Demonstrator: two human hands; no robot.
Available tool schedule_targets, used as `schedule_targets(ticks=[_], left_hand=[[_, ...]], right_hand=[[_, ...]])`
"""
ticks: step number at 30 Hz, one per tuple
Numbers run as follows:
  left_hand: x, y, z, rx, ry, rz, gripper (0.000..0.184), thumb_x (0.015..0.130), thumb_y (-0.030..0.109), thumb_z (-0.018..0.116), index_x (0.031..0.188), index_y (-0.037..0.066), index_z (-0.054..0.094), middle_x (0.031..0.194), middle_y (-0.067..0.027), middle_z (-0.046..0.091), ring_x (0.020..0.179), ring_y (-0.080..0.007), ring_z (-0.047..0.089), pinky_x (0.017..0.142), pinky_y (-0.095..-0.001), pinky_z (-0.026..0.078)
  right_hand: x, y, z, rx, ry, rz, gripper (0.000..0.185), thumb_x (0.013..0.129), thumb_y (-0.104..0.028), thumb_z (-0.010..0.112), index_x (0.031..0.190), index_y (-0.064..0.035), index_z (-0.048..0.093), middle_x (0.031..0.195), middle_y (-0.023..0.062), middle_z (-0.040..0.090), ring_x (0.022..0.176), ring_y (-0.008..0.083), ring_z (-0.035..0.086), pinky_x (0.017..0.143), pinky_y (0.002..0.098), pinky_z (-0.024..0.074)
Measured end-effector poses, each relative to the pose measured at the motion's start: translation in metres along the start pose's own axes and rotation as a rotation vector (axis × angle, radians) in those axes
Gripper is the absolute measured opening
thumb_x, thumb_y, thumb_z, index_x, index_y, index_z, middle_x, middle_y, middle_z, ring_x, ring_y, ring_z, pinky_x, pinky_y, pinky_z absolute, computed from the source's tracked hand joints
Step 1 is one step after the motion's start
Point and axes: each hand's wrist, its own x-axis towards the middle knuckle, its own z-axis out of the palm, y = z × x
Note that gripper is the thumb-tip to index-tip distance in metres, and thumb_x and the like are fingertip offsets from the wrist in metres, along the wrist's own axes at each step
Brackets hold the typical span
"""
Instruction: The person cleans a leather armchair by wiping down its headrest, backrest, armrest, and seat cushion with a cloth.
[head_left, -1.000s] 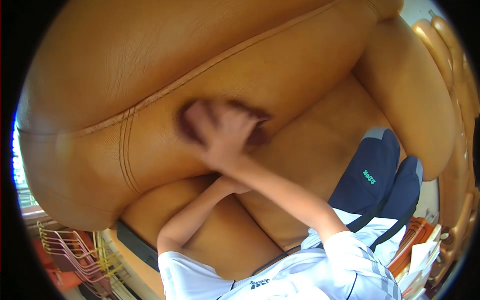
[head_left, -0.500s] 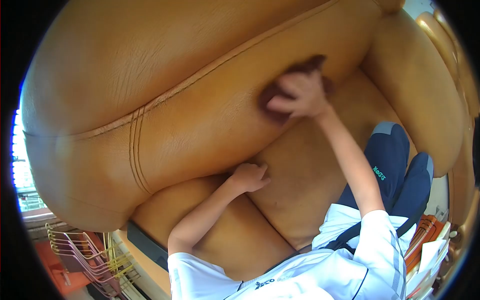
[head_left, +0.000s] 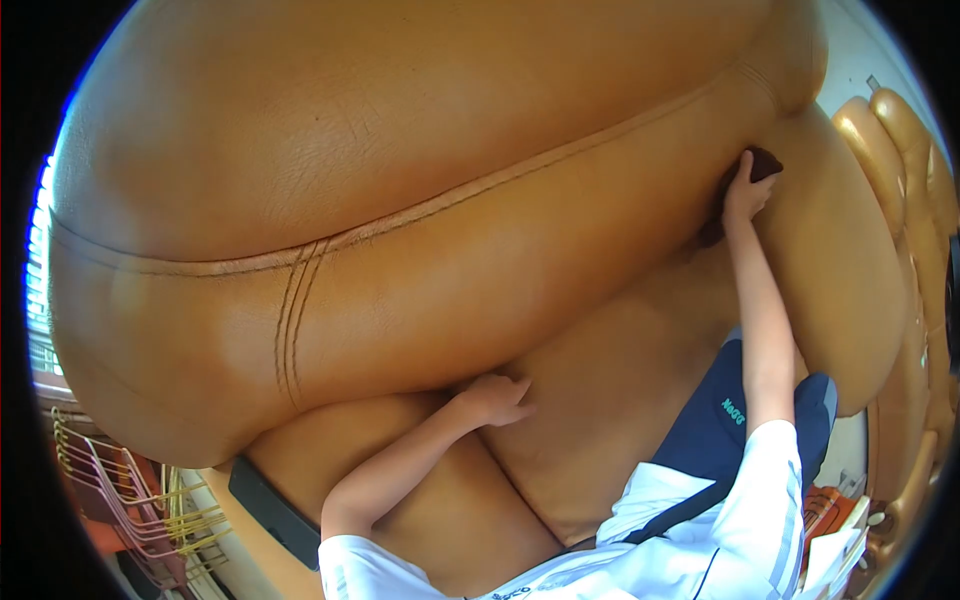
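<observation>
My right hand (head_left: 746, 198) presses a dark maroon cloth (head_left: 764, 163) into the corner where the sofa's backrest meets the right armrest (head_left: 850, 250); part of the cloth shows below the hand too. My left hand (head_left: 495, 400) rests on the brown leather sofa (head_left: 450, 270), at the crease where the backrest meets the seat cushions. Its thumb and fingers are apart, with nothing visible between them. The seat cushion (head_left: 610, 390) lies between the two hands.
A dark flat box-like object (head_left: 275, 512) lies at the left of the seat. Wire hangers (head_left: 150, 500) hang at the lower left. My knees in dark trousers (head_left: 715, 410) are on the right of the seat. Papers (head_left: 835, 550) stand at the lower right, near carved wood (head_left: 905, 440).
My right hand has swept the cloth from the middle of the backrest rightward to the armrest corner. My left hand remains at the crease. The view has shifted slightly.
</observation>
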Motion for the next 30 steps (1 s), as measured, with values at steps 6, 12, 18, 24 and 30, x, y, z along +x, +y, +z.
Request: schedule_targets(ticks=[6, 12, 18, 24, 30], left_hand=[[0.004, -0.003, 0.003, -0.138, -0.018, -0.023, 0.043, 0.082, 0.046, 0.043, 0.089, 0.004, 0.045, 0.075, -0.0192, 0.059, 0.073, -0.0352, 0.057, 0.065, -0.0444, 0.042], [0.006, 0.002, 0.002, -0.162, 0.04, -0.04, 0.042, 0.082, 0.046, 0.043, 0.083, 0.004, 0.046, 0.071, -0.0204, 0.057, 0.069, -0.0344, 0.057, 0.063, -0.0445, 0.042], [0.005, 0.001, -0.007, -0.233, -0.031, -0.029, 0.045, 0.082, 0.041, 0.044, 0.091, -0.003, 0.051, 0.077, -0.024, 0.059, 0.075, -0.037, 0.057, 0.069, -0.0449, 0.044], [0.015, -0.023, 0.03, -0.298, 0.14, 0.12, 0.04, 0.077, 0.035, 0.047, 0.094, -0.001, 0.058, 0.084, -0.0212, 0.06, 0.079, -0.0341, 0.059, 0.073, -0.0424, 0.045], [0.008, 0.0, 0.007, 0.074, -0.126, -0.038, 0.032, 0.068, 0.024, 0.049, 0.085, 0.002, 0.064, 0.087, -0.0145, 0.063, 0.083, -0.028, 0.06, 0.072, -0.0412, 0.047]], right_hand=[[0.074, 0.014, 0.016, 0.457, -0.213, -0.024, 0.075, 0.079, -0.041, 0.057, 0.131, -0.004, 0.019, 0.124, 0.0153, 0.037, 0.11, 0.0278, 0.043, 0.093, 0.0375, 0.0348], [0.016, 0.057, 0.013, 0.65, -0.261, 0.121, 0.07, 0.084, -0.036, 0.052, 0.131, -0.006, 0.011, 0.129, 0.0107, 0.032, 0.115, 0.0226, 0.036, 0.095, 0.0344, 0.0321], [-0.239, -0.023, -0.046, 0.442, -0.246, 0.282, 0.069, 0.09, -0.031, 0.042, 0.132, 0.0054, 0.0, 0.139, 0.0184, 0.009, 0.127, 0.0257, 0.017, 0.103, 0.036, 0.017], [-0.368, -0.052, -0.082, 0.206, -0.492, 0.392, 0.066, 0.09, -0.03, 0.04, 0.13, 0.0089, 0.006, 0.138, 0.0216, 0.012, 0.128, 0.0276, 0.014, 0.104, 0.036, 0.0094], [-0.31, -0.015, -0.052, 0.311, -0.198, 0.408, 0.067, 0.089, -0.035, 0.041, 0.131, 0.0059, 0.006, 0.136, 0.02, 0.017, 0.126, 0.0275, 0.019, 0.104, 0.0377, 0.0142]])
